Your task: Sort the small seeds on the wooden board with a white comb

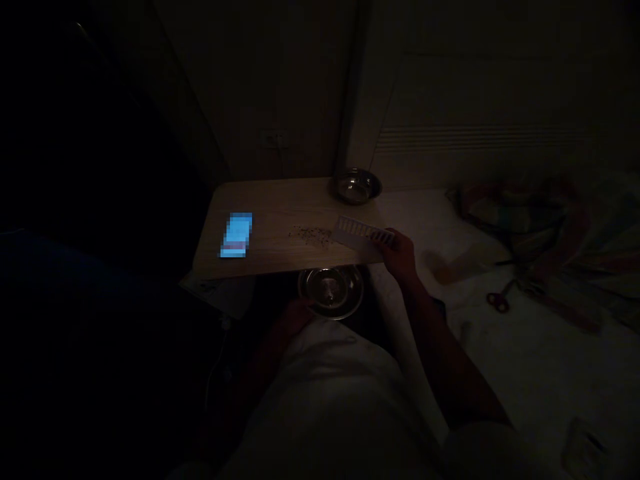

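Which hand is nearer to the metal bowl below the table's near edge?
Left. The left hand is at the left rim of the bowl. The right hand is farther, up and to the right, holding a pale slotted piece.

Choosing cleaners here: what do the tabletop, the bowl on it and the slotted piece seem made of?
Tabletop: pale wood or wood-look laminate, by its streaky grain. Bowl: likely polished metal, given bright glints. Slotted piece: perhaps matte plastic, pale, without shine, though dimness leaves it open.
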The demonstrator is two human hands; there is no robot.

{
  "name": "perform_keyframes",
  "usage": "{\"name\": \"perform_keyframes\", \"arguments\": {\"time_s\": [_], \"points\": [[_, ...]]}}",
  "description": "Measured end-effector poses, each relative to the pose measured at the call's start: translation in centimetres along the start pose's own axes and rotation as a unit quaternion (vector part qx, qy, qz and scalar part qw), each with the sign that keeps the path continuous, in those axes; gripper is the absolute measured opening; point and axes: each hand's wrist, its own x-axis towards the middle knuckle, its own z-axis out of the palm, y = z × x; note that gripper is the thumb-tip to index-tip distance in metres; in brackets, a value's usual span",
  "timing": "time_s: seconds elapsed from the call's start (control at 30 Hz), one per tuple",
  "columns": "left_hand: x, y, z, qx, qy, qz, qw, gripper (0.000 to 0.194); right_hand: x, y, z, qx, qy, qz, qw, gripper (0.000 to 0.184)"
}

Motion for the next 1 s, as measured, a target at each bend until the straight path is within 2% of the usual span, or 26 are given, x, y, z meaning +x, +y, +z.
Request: {"name": "perform_keyframes", "arguments": {"time_s": [0.1, 0.2, 0.37, 0.43, 0.6, 0.73, 0.9, 1.0], "points": [[0.1, 0.3, 0.2, -0.010, -0.016, -0.004, 1.000, 0.022, -0.1, -0.1, -0.3, -0.008, 0.004, 0.001, 1.000, 0.019], [0.0, 0.2, 0.2, -0.017, -0.029, -0.011, 0.999, 0.022, -0.3, -0.3, -0.5, -0.022, -0.020, 0.002, 1.000, 0.017], [0.0, -0.7, -0.5, -0.030, -0.013, 0.027, 0.999, 0.019, -0.5, -0.3, -0.4, -0.006, -0.016, 0.005, 1.000, 0.018], [0.5, -0.8, -0.8, -0.033, -0.023, 0.004, 0.999, 0.016, -0.5, -0.4, -0.3, -0.003, -0.007, 0.004, 1.000, 0.018], [1.8, -0.9, -1.4, -0.053, -0.059, -0.057, 0.995, 0.024, -0.8, -0.6, -0.3, 0.002, -0.014, 0.012, 1.000, 0.018], [2.4, -1.3, -1.9, -0.074, -0.055, -0.035, 0.995, 0.029, -0.9, -0.3, -0.4, -0.004, 0.007, 0.024, 1.000, 0.019], [2.4, -1.4, -1.9, -0.084, -0.062, -0.049, 0.993, 0.025, -0.9, 0.0, -0.3, 0.002, 0.039, 0.028, 0.999, 0.018], [2.2, -1.1, -1.6, -0.081, -0.062, -0.043, 0.994, 0.022, -0.9, -0.3, -0.1, 0.011, 0.036, 0.026, 0.999, 0.017]]}}
